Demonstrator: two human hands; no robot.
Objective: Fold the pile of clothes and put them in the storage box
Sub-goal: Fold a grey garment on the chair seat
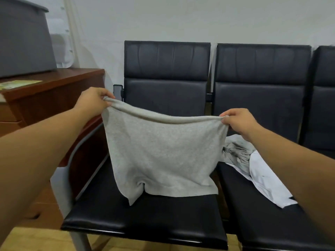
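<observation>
Grey knit garment [163, 151], soft, rectangular, perhaps shorts

The garment [163, 151] is light heather grey, finely flecked. The chairs [166, 60] are plain black. The crumpled cloth [235, 151] is grey, the flat cloth [268, 183] beside it white. The cabinet [54, 93] is reddish-brown wood, the box [23, 42] dark grey, the wall [163, 19] off-white, the floor [36, 240] pale yellow wood.

No readable text or labels anywhere.
</observation>
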